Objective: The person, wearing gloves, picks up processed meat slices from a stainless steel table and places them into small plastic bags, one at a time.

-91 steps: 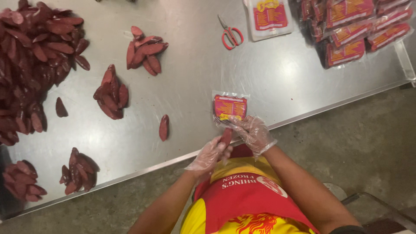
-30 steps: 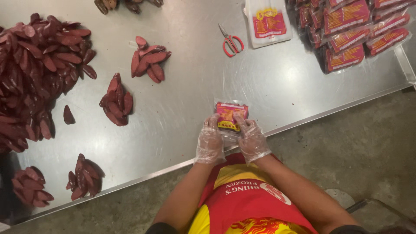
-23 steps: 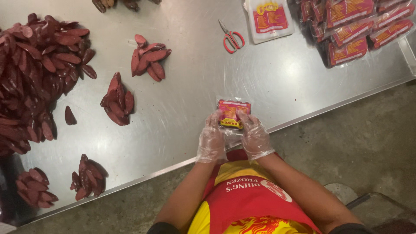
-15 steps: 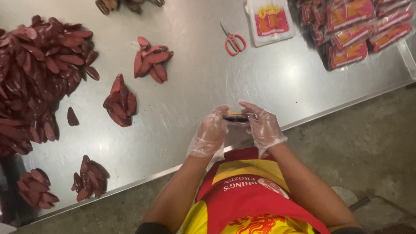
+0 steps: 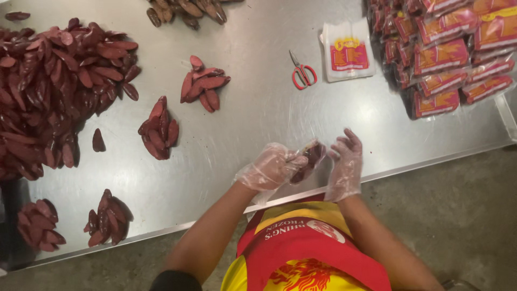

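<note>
A food-packing workshop: a long stainless-steel table (image 5: 258,124) carries heaped dark red sausages (image 5: 54,91) at its left end, stacked red sealed packets (image 5: 452,59) (dozens) at its right.

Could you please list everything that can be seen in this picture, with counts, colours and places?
Steel table: one, grey metal, fills most of the view.
Large sausage heap: one, dark red, far left.
Small sausage piles: four, dark red, mid-table and near left edge.
Single sausage: one, dark red, beside the heap.
Brownish pieces: one pile, top edge.
Scissors: one pair, red handles, upper middle.
Empty bags: a flat white and red stack, right of scissors.
Filled packs: many, red, top right.
Floor: grey concrete, below.
Apron: red and yellow.
Left hand: clear glove, holds a partly filled bag.
Right hand: clear glove, fingers spread, beside the bag.
</note>
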